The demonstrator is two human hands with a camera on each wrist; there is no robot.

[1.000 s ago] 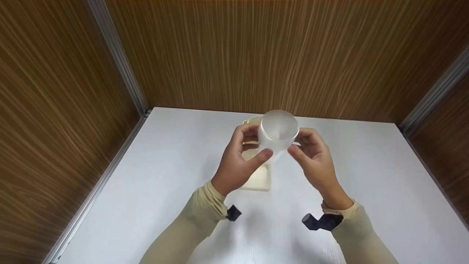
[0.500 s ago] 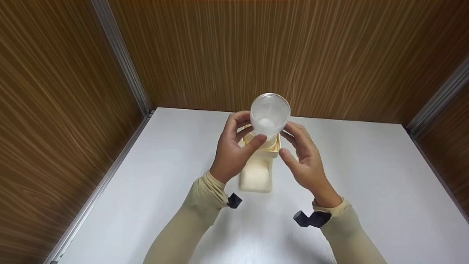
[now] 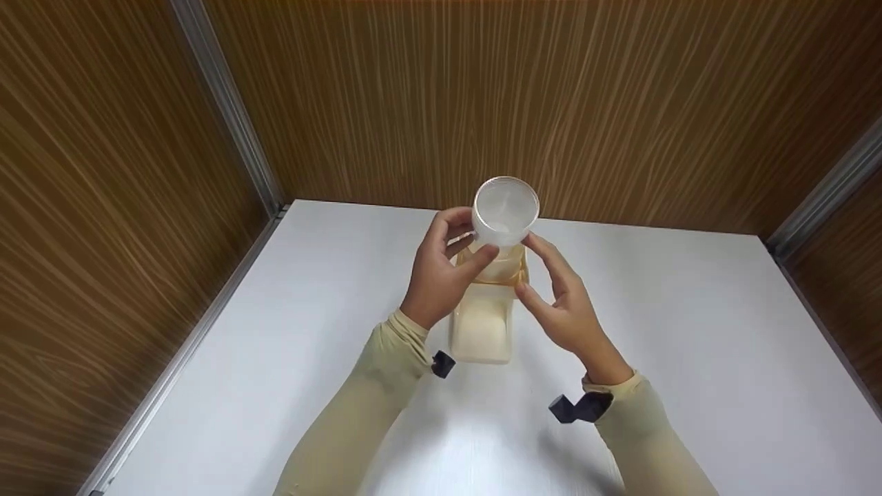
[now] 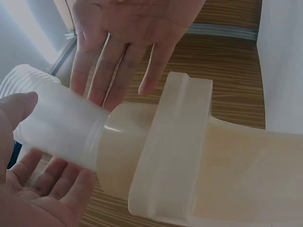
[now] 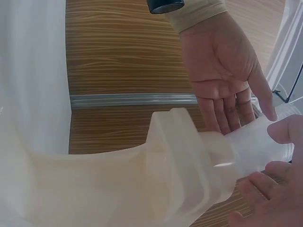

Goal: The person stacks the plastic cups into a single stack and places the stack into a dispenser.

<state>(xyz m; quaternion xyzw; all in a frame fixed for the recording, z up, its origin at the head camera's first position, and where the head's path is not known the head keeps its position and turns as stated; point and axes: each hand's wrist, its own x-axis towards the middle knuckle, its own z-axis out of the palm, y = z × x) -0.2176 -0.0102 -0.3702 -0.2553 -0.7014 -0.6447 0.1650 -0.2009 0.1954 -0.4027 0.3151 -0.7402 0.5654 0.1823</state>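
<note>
A translucent plastic jar [image 3: 506, 210] stands mouth up on a cream plastic base [image 3: 480, 337], which has a raised collar and a shallow tray in front, like a pet feeder. Threads ring the jar's mouth in the left wrist view, and its lower end meets the cream collar [image 4: 170, 151]. My left hand [image 3: 437, 275] holds the jar from the left, thumb in front and fingers behind. On the right, my right hand [image 3: 568, 303] has its fingers extended beside the jar, index fingertip at its side. The right thumb lies near the collar's edge.
The base stands on a white table [image 3: 331, 289] near its back edge. Wood-grain panels [image 3: 413, 103] rise behind and on both sides, with metal strips [image 3: 231, 110] at the corners. A small black camera [image 3: 580, 408] sits at the right wrist.
The jar has moved left and tilted slightly away over the collar, between both hands. My right hand has shifted left and its grip on the jar has loosened.
</note>
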